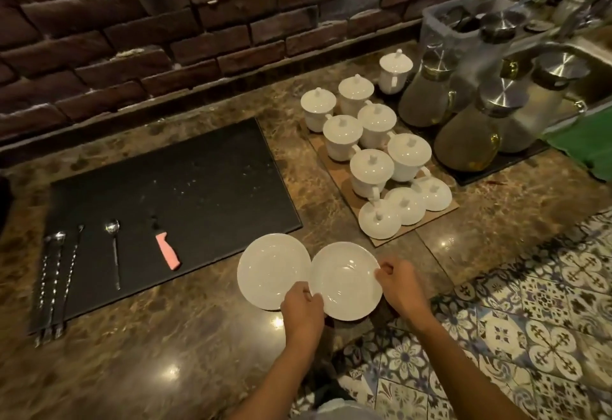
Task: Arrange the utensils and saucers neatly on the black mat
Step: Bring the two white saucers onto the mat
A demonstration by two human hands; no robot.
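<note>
Done: the utensils lay in a row on the black mat (185,171), well to the left of the hands: long twisted bar spoons (53,280), a small spoon (114,250) and a pink-handled knife (165,247).
Left: two white saucers were not yet on the mat; most of its surface was bare.
Saucers: the right saucer (346,280) overlapped the left saucer (273,270), both over the marble worktop (165,353) just off the mat's near right corner.
Left hand (303,303): pinched the right saucer's near-left rim, where the two met.
Right hand (399,282): gripped that saucer's right rim.
Axes: the utensils ran roughly parallel, long axes front to back, bowls and blade pointing away from the person, handles toward them.
Judgement: roughly half finished.
</note>
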